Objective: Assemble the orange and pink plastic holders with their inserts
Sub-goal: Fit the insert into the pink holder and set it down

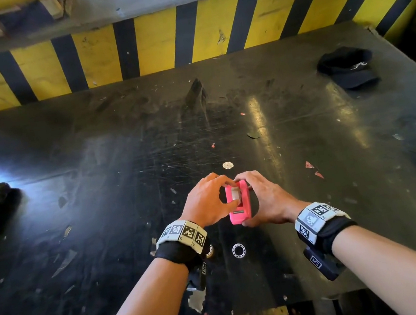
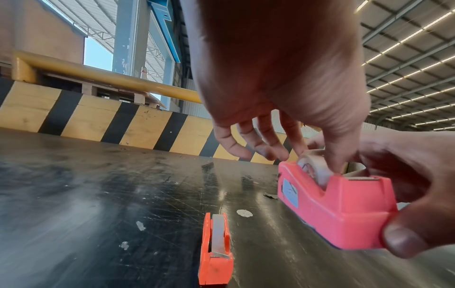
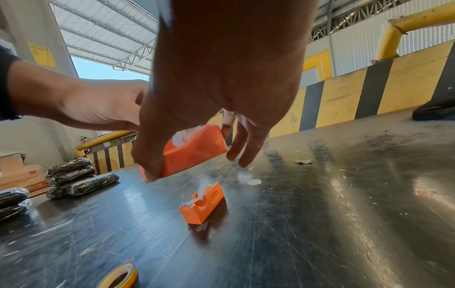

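1. Black scratched counter with a yellow-and-black striped barrier behind.
2. Pink holder is held just above the counter; long axis runs away from the person.
3. Right hand curls round the holder's right side and near end.
4. Left hand pinches the roll seated in the holder's slot; both grips meet on the holder.
5. Count: one pink holder; one orange holder on the counter, near the pink one, roll already seated; one yellow tape roll; one loose ring.

Right hand around raised holder, small orange holder below
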